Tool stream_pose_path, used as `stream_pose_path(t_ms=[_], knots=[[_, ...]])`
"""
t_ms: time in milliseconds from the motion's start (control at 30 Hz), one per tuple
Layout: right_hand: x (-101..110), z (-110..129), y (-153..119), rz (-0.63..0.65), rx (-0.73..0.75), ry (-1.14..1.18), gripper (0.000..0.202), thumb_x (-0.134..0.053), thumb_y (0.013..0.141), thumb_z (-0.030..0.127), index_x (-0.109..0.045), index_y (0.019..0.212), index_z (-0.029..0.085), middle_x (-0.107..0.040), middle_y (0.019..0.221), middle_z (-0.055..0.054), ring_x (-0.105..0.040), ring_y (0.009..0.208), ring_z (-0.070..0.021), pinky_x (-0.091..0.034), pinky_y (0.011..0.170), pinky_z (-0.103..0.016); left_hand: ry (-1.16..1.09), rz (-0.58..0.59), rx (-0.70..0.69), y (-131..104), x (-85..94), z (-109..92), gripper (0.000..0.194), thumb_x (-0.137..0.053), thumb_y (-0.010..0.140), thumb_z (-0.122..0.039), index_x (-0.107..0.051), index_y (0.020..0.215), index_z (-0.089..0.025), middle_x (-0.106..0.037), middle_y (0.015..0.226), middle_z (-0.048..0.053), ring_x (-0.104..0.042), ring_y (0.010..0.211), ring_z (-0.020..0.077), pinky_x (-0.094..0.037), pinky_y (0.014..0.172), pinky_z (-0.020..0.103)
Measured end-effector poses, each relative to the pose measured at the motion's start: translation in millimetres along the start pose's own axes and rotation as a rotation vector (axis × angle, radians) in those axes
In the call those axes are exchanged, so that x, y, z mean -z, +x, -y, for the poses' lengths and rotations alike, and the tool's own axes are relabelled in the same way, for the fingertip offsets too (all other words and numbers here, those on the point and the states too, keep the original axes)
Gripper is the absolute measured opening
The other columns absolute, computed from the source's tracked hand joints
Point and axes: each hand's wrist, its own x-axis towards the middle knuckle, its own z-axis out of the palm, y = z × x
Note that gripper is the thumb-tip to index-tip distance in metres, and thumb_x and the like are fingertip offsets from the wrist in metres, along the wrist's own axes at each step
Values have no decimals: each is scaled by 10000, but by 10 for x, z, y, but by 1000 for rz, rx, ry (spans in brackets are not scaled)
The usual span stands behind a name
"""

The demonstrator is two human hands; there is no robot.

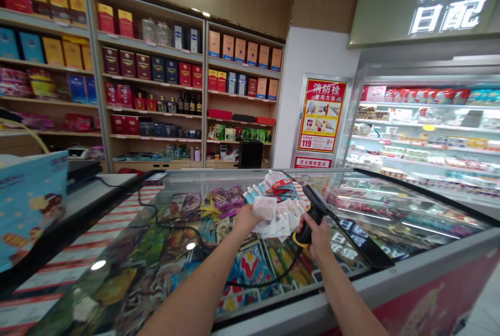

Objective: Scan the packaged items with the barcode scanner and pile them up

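Observation:
My right hand [319, 236] is wrapped round the grip of a black and yellow barcode scanner [312, 216], its head tilted up and to the left. A dark cable trails from its base across the freezer glass. My left hand [247, 220] is closed on the left edge of several small white packets [279, 216], fanned out just left of the scanner. Directly behind them, a pile of blue, white and red packets [278, 186] lies on the glass. Print on the white packets is too small to read.
Under my arms is a glass-topped chest freezer [289, 312] full of colourful wrapped goods. A blue printed bag [33, 206] stands at the left. Shelves of boxed goods [152, 83] line the back wall, and a lit refrigerated display [424, 133] stands at the right.

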Motion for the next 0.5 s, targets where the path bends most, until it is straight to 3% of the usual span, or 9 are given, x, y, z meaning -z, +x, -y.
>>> stream_pose_path(t_ms=[67, 167, 300, 400, 500], knots=[[-44, 27, 34, 9, -28, 6, 490, -837, 517, 368, -476, 800, 198, -570, 519, 84, -512, 395, -86, -423, 359, -199, -232, -39, -33, 96, 3, 66, 135, -634, 732, -218, -605, 839, -141, -683, 867, 59, -641, 799, 188, -461, 667, 241], [-237, 89, 124, 77, -86, 6, 485, -834, 503, 402, -471, 749, 194, -553, 499, 75, -533, 402, -107, -425, 354, -211, -496, -203, -53, 285, 57, 180, 111, -523, 801, -223, -577, 864, -149, -658, 802, 27, -614, 726, 149, -466, 635, 229], [-640, 87, 209, 225, -90, -30, 474, -817, 525, 426, -498, 774, 179, -600, 550, 43, -543, 424, -104, -457, 393, -223, -528, -376, -15, 547, 251, 352, 117, -523, 789, -243, -561, 857, -156, -649, 780, 31, -616, 735, 157, -481, 656, 242], [-824, -43, 202, 334, -97, -105, 449, -794, 554, 422, -497, 783, 175, -604, 559, 41, -514, 401, -85, -443, 395, -215, -548, -412, -4, 695, 371, 512, 92, -537, 762, -230, -546, 827, -165, -651, 773, 30, -627, 738, 160, -490, 680, 251], [-811, -200, 168, 419, -216, -236, 397, -748, 599, 424, -467, 744, 184, -541, 491, 70, -458, 363, -77, -392, 351, -203, -654, -370, 19, 781, 393, 656, 118, -540, 756, -274, -529, 816, -173, -636, 710, 17, -622, 678, 162, -496, 653, 263]])
